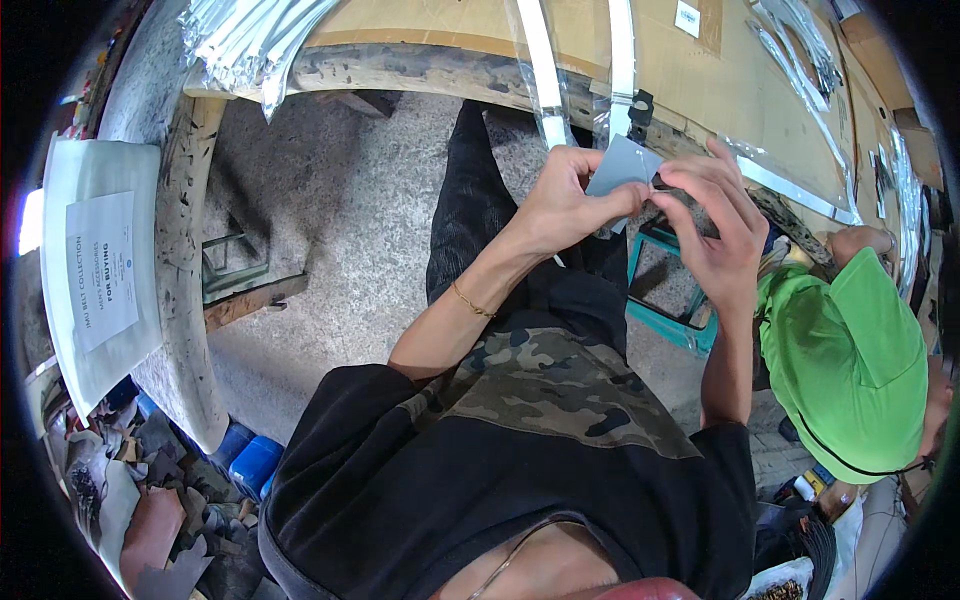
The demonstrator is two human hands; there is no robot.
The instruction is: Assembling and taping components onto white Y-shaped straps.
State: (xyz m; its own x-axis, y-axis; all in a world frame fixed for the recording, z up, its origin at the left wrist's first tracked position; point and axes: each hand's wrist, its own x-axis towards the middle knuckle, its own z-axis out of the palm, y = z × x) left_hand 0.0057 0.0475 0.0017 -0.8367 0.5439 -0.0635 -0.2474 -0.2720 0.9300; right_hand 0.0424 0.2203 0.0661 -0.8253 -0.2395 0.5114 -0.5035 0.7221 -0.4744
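My left hand (565,208) pinches a grey card (622,163), shaped like a tag, between thumb and fingers in front of the table edge. At the card's lower right corner, my right hand (718,225) has thumb and index finger pressed together. Something thin and light-coloured seems to be between those fingertips, too small to make out. Just beyond the card, a white strap (622,50) in clear plastic lies on the table, with a black buckle-like piece (640,110) beside its near end. Left of it a second white strap (540,60) in plastic hangs over the edge.
The cardboard-covered table (420,20) holds a pile of plastic-wrapped strips (250,40) at left and more wrapped straps (800,190) at right. A person in a green top (850,360) is close on my right, near a teal frame (675,335). Scraps (155,520) lie lower left.
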